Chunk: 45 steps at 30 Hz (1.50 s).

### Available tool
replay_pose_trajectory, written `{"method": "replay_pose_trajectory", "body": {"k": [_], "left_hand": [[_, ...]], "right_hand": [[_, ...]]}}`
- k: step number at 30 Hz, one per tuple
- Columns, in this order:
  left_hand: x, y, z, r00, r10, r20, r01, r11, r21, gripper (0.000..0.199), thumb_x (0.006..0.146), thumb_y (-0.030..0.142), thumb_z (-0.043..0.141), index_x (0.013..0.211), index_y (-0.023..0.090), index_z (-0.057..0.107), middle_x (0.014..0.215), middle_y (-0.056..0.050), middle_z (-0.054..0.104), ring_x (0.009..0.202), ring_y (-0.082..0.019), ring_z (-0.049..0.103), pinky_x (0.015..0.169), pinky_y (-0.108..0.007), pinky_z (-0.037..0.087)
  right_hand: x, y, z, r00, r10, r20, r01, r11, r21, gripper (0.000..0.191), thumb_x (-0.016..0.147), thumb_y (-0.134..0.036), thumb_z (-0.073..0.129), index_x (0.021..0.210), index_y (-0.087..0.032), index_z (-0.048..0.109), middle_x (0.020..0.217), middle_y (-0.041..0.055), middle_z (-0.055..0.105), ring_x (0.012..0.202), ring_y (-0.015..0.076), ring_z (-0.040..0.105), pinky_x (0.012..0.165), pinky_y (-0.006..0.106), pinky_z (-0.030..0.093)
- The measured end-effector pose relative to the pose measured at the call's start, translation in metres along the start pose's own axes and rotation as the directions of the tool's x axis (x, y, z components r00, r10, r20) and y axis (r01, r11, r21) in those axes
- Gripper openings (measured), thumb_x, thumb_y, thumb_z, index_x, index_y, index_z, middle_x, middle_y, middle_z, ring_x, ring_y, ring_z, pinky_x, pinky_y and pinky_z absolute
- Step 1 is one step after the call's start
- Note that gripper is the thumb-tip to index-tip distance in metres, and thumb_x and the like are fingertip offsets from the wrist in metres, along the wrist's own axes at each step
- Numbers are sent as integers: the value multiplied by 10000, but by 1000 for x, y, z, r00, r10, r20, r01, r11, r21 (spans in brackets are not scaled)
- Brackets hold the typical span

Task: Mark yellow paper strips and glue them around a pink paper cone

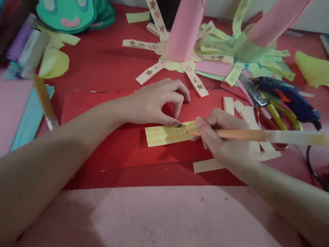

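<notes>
A pale yellow paper strip (pixel 161 135) with rows of yellow-orange marks lies on a red sheet (pixel 120 150). My left hand (pixel 158 101) rests above it, thumb tip pressing on the strip's upper edge. The other fingers are loosely bent and apart from the thumb, with nothing between them. An orange pen (pixel 240 134) with a clear rear end is gripped in my right hand (pixel 230 152). Its tip touches or nearly touches the strip, whose right end is hidden by my fingers. More cream paper strips (pixel 207 166) lie beside and under my right hand.
Two pink paper tubes (pixel 184 25) (pixel 282 17) stand behind, ringed with lettered and starred strips. Scissors (pixel 277 111) and a blue glue gun (pixel 290 95) lie to the right. Green frog-face cutouts (pixel 65 13), markers (pixel 26 43) and a brush-like tool (pixel 44 99) are at the left.
</notes>
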<state>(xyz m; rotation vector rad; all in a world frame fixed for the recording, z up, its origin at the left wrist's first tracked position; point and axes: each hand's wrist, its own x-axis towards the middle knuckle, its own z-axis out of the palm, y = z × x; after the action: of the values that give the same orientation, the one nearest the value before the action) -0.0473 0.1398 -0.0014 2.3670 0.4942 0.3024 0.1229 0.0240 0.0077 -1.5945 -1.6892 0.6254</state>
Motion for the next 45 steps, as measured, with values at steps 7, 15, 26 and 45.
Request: {"method": "replay_pose_trajectory", "body": {"k": [7, 15, 26, 45], "left_hand": [[0, 1, 0, 1000, -5, -8, 5, 1000, 3, 198, 726, 388, 600, 669, 198, 600, 1144, 8, 529, 1059, -186, 475, 880, -310, 362], [0, 1, 0, 1000, -5, -4, 5, 1000, 11, 206, 729, 397, 596, 667, 201, 602, 1142, 12, 528, 1068, -192, 467, 889, -321, 357], [0, 0, 0, 1000, -6, -7, 6, 1000, 15, 199, 723, 390, 601, 665, 200, 591, 1136, 17, 526, 1062, -179, 476, 878, -309, 365], [0, 1, 0, 1000, -4, -9, 4, 1000, 14, 207, 725, 395, 601, 672, 195, 599, 1141, 7, 530, 1051, -181, 477, 869, -302, 367]], "right_hand": [[1, 1, -1, 999, -48, 23, 48, 999, 21, 346, 811, -241, 538, 482, -201, 440, 406, -55, 440, 356, 57, 386, 349, 217, 289], [-1, 0, 1, 997, -67, -26, 66, 998, -22, 339, 798, -221, 550, 483, -201, 428, 411, -59, 389, 365, 55, 352, 363, 215, 292], [0, 1, 0, 999, -35, -14, 36, 999, 24, 348, 822, -241, 531, 489, -201, 438, 404, -52, 432, 369, 62, 396, 358, 222, 290], [0, 2, 0, 999, 13, 38, -16, 997, 81, 362, 811, -249, 537, 485, -200, 388, 391, -64, 414, 352, 53, 371, 345, 206, 292]]}}
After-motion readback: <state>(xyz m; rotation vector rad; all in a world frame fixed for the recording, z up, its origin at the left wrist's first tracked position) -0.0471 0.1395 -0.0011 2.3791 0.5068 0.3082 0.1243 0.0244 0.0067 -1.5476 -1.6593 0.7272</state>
